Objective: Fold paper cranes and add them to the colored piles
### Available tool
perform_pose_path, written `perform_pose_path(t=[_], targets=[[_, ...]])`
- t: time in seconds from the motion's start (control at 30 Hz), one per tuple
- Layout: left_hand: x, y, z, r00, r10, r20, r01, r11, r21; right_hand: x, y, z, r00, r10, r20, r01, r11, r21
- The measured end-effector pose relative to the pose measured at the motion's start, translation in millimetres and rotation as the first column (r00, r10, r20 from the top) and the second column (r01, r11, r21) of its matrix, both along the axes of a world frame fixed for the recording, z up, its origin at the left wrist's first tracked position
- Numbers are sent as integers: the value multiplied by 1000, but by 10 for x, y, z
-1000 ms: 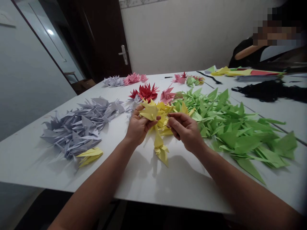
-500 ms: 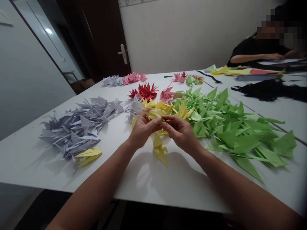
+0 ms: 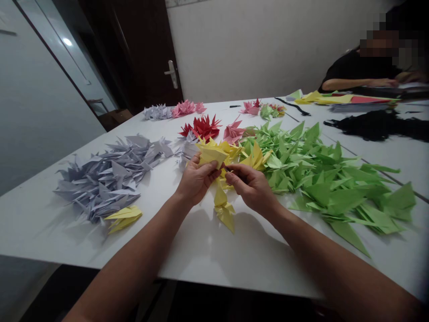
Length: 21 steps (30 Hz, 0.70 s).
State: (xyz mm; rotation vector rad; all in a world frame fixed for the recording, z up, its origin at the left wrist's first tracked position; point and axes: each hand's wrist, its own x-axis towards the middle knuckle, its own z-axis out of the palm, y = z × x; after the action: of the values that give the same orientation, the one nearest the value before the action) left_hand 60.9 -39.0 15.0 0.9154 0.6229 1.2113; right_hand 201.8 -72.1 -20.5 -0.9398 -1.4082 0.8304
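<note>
My left hand (image 3: 196, 181) grips a folded yellow paper crane (image 3: 211, 154) between thumb and fingers. My right hand (image 3: 250, 188) pinches a thin dark strand (image 3: 227, 169) close to that crane, its fingertips almost touching my left fingers. Below my hands, more yellow paper cranes (image 3: 223, 210) hang down and rest on the white table (image 3: 214, 250). Further yellow cranes (image 3: 231, 152) lie behind my hands, partly hidden by them. A large heap of green paper cranes (image 3: 321, 183) lies just right of my right hand.
A heap of grey paper cranes (image 3: 103, 179) lies left of my hands, with red (image 3: 201, 127) and pink cranes (image 3: 186, 107) beyond. A black tangle of strings (image 3: 378, 125) lies at the right. A seated person (image 3: 358, 76) works at the far end, near coloured paper sheets (image 3: 348, 99).
My hands have drawn slightly apart, and the yellow crane now stands up above my left fingers. The seated person's arm has come down onto the far table.
</note>
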Motion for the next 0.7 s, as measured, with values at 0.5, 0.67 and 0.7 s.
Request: perform_pose_path(t=[0.5, 0.67, 0.7], targets=[[22, -19, -31, 1000, -26, -13, 27, 999, 25, 29, 17, 28, 998, -8, -59, 6, 1000, -31], [22, -17, -29, 999, -27, -16, 28, 999, 25, 29, 20, 19, 999, -13, -50, 13, 1000, -11], [24, -19, -29, 1000, -27, -13, 27, 999, 22, 30, 23, 17, 999, -16, -45, 15, 1000, -10]])
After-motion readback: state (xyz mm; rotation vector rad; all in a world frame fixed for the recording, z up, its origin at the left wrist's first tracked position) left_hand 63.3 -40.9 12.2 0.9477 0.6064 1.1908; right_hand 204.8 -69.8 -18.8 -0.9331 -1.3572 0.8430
